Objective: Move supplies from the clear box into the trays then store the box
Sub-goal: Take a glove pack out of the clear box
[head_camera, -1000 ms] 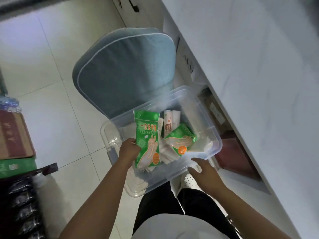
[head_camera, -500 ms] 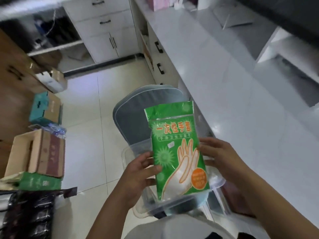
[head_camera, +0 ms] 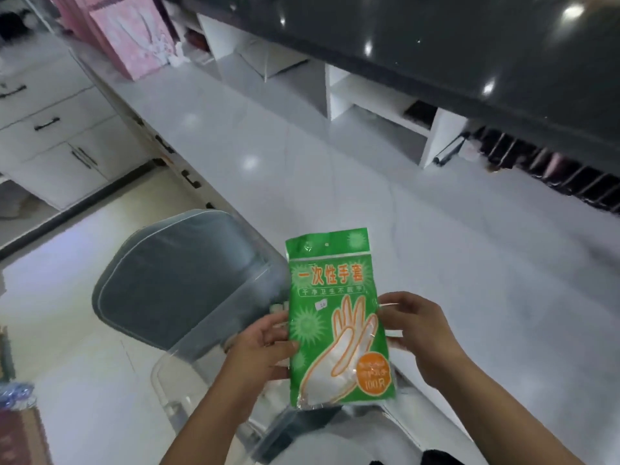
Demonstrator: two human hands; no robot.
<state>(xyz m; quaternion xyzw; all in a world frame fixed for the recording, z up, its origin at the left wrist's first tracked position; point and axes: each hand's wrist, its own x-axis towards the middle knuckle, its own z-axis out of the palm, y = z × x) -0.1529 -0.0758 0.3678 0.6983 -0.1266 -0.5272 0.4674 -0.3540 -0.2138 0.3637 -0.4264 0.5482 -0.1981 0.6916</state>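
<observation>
I hold a green packet of disposable gloves [head_camera: 339,317] upright in front of me, printed with a white hand outline and an orange circle. My left hand [head_camera: 265,344] pinches its left edge and my right hand [head_camera: 419,333] holds its right edge. Below the packet lies the clear plastic box [head_camera: 174,391], on my lap against the grey chair seat; the packet and my arms hide most of its contents.
A long white counter [head_camera: 335,182] runs from far left to the right. Open white shelf compartments [head_camera: 369,95] sit under a dark top at the back. A pink gift bag [head_camera: 134,35] stands on the counter's far end. White drawers [head_camera: 53,129] are at left.
The packet has come up out of the clear box, gripped at first by my left hand alone. My right hand left the box rim and took the packet's right edge. The view tilted up towards the counter.
</observation>
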